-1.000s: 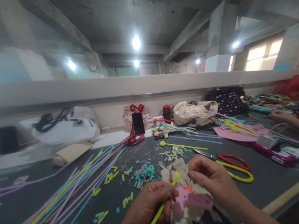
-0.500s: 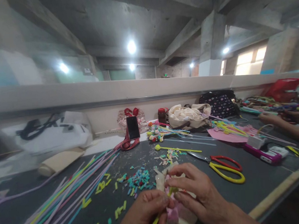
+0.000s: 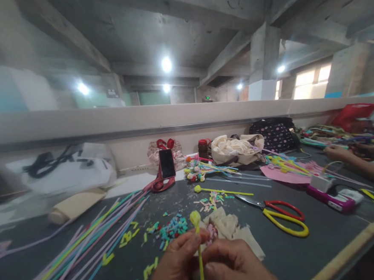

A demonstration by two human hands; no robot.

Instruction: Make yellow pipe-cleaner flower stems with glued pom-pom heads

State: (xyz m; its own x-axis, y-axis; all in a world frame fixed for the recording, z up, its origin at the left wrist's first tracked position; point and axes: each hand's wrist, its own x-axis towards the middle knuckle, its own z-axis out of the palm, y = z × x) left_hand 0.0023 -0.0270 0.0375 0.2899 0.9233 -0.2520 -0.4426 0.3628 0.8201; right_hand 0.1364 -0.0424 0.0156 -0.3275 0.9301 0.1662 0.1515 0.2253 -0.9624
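Observation:
A yellow pipe cleaner [image 3: 199, 250] stands nearly upright, with a rounded yellow bud at its top end. My left hand [image 3: 179, 260] pinches it just below the bud, between thumb and fingers. Close against its lower length, my right hand [image 3: 237, 262] is closed with the fingers curled; what they grip is hidden. Behind my hands lies a crumpled cream cloth [image 3: 226, 224], and a bit of pink material shows on it. Another yellow budded pipe cleaner [image 3: 225, 191] rests farther back on the dark table. Scissors [image 3: 283, 216] with red and yellow handles lie to the right, blades apart.
Loose pipe cleaners [image 3: 76, 254] fan out at left, with cut bits [image 3: 174, 227] beside them. A phone [image 3: 167, 163], finished budded stems [image 3: 197, 169], a cloth-filled bag [image 3: 238, 147] and a purple power strip [image 3: 330, 198] stand farther back. Another person's hands [image 3: 338, 153] work at far right.
Both hands have drawn back toward me, off the cream cloth. The yellow pipe cleaner has swung upright and its bud now shows. My right hand's fingers have curled in.

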